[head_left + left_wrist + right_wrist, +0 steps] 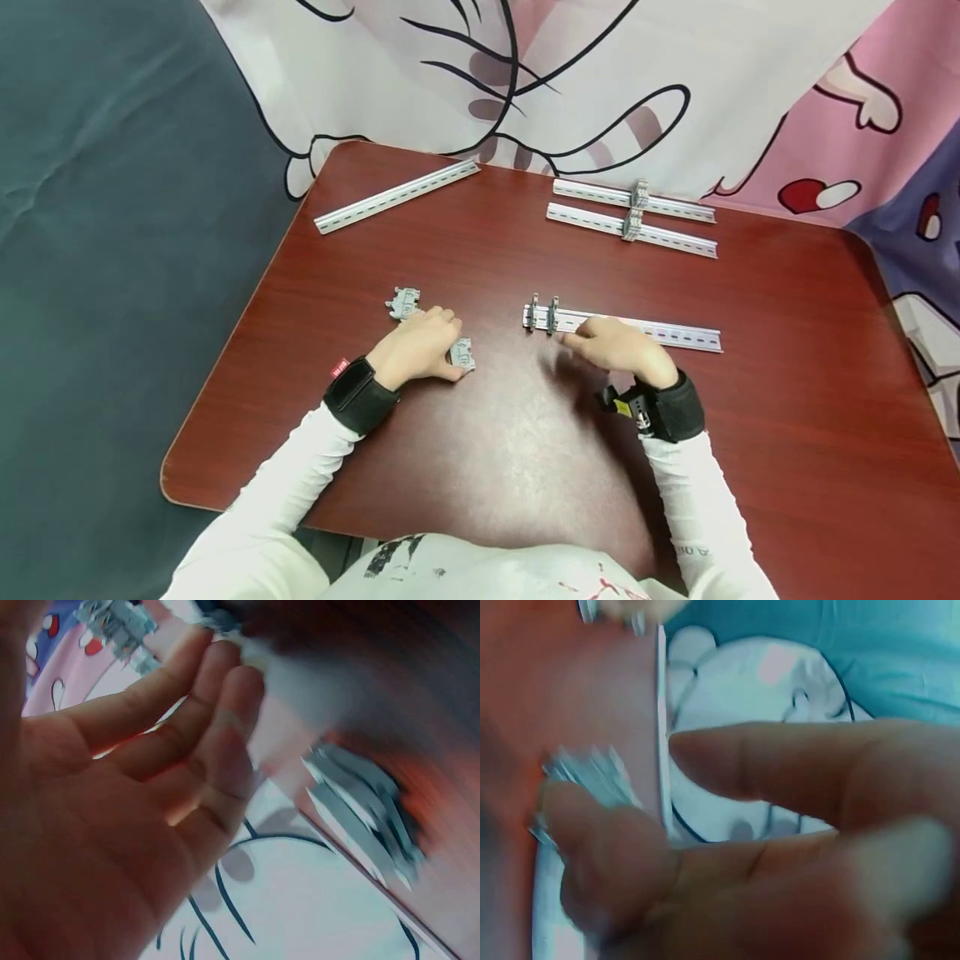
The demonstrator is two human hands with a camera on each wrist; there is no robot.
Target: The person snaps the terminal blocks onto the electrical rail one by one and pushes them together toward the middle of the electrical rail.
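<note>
My right hand (pixel 611 343) lies over a metal rail (pixel 675 335) in the middle of the red-brown table (pixel 510 467). Its fingertips reach towards two grey clips (pixel 542 314) on the rail's left end. In the right wrist view the forefinger and thumb of my right hand (pixel 780 825) are apart, with the blurred clips (pixel 585 776) just beyond the thumb. My left hand (pixel 418 343) rests flat on the table beside a grey terminal block (pixel 462 354); another block (pixel 403 302) lies just past its fingers. In the left wrist view my left hand (pixel 187 735) shows straight fingers, holding nothing.
A bare rail (pixel 397 196) lies slanted at the table's far left. Two more rails (pixel 667 221), each with a grey block (pixel 635 211) clipped on, lie at the far right. A cartoon-print cloth (pixel 570 75) hangs behind the table.
</note>
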